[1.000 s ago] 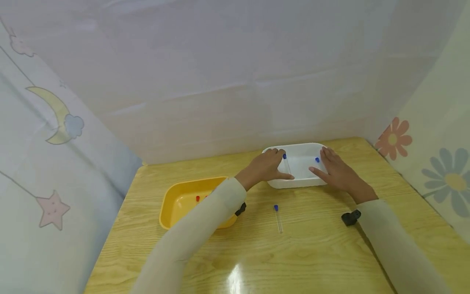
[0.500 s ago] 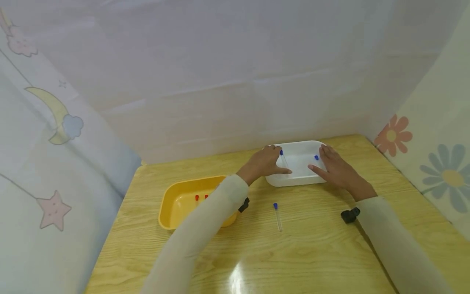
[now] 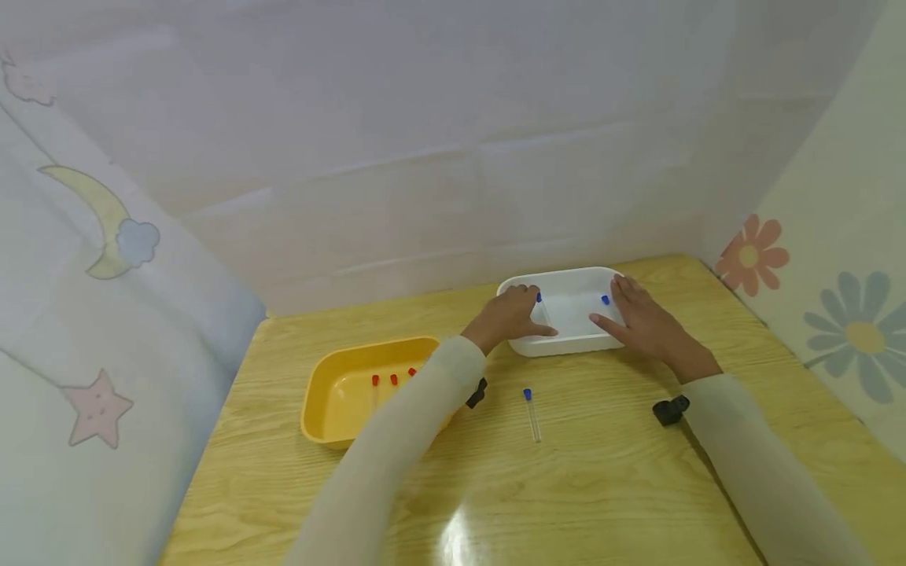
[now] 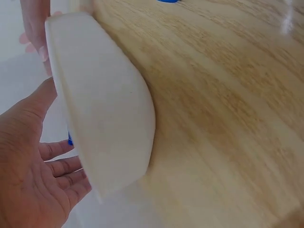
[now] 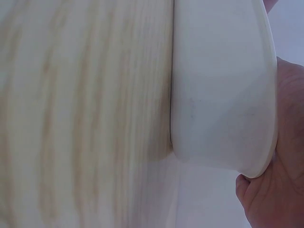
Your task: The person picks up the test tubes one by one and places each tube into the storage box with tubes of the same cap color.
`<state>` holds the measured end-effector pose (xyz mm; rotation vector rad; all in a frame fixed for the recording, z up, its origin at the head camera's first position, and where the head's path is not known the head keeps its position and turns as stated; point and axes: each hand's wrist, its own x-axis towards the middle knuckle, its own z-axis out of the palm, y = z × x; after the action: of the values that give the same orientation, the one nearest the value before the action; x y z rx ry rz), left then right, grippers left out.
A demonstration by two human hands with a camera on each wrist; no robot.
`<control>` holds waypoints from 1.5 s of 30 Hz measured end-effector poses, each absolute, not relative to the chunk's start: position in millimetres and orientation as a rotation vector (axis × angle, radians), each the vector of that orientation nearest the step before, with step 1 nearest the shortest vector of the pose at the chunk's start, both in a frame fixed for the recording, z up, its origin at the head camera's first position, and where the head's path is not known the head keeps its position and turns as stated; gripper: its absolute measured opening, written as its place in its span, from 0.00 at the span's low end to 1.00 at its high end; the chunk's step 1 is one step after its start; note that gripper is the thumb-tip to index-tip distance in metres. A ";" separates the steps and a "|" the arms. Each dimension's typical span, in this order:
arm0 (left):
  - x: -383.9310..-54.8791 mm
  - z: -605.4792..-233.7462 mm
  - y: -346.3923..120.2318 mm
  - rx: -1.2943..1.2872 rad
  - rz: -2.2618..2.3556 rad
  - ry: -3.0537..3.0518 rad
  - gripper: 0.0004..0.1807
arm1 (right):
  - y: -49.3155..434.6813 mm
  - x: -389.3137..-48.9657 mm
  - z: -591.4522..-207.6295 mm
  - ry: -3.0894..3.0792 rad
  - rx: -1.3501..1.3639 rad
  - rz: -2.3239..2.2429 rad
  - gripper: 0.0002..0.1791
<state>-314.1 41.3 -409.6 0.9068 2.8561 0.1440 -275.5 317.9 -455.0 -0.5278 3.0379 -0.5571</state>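
A white tray sits near the back edge of the table, with a hand at each end. My left hand lies over its left end, thumb stretched along the near side and the other fingers toward the far rim. Loosely extended fingers show past the rim in the left wrist view. Inside the tray, a clear tube with a blue cap lies beside this hand. Another blue cap shows near my right hand, which rests against the right end with straight fingers and the thumb spread inward.
A yellow tray on the left holds several red-capped tubes, partly hidden behind my left sleeve. On the wooden table between the trays and me lies one blue-capped tube. Cloth walls stand behind and at both sides.
The head view has shifted a little. My left forearm has moved slightly right, uncovering more red caps. Both hands stay at the ends of the white tray.
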 end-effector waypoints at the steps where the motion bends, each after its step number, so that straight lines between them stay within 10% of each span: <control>1: -314.5 -412.3 40.6 0.903 0.141 2.854 0.49 | 317.4 -275.4 -455.4 3.035 -0.531 -0.561 0.54; 45: -321.3 -442.6 58.5 0.832 -0.212 2.894 0.38 | 313.4 -272.8 -459.3 3.044 -0.589 -0.568 0.52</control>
<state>-321.3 58.5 -442.6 0.8317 2.8942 -0.2123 -272.8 313.4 -459.3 -0.5890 3.0441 -0.5675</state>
